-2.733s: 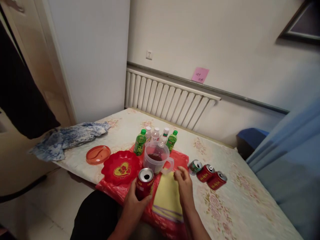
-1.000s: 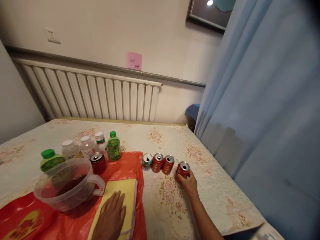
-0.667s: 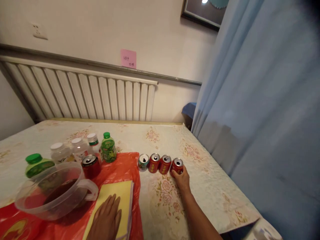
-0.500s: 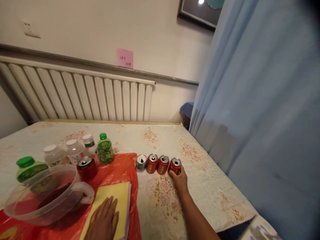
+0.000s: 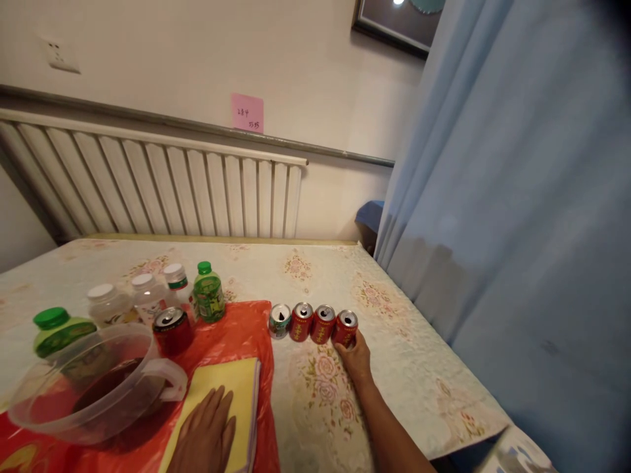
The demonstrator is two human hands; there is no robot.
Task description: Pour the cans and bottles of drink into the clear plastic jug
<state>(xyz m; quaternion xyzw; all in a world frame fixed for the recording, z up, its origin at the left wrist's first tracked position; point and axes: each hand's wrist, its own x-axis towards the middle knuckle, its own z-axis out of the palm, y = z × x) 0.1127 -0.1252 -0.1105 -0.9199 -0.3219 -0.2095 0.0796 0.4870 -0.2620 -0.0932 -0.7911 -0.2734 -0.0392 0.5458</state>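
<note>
Cupping the red can (image 5: pixel 346 328) at lower centre of frame, right hand (image 5: pixel 357 360) has fingers curled round its near side, thumb hidden. The can stands upright on the desk (image 5: pixel 419 368), touching the right end of a row of three other opened cans (image 5: pixel 302 321). Left hand (image 5: pixel 204 437) lies flat, fingers spread, on the yellow cloth (image 5: pixel 235 384) at bottom left, holding nothing. Can is likely light and thin-walled, dents if squeezed, smooth and a bit slippery. Top is open, contents not visible, so keep upright. Best hold: mid-body, thumb opposite fingers.
</note>
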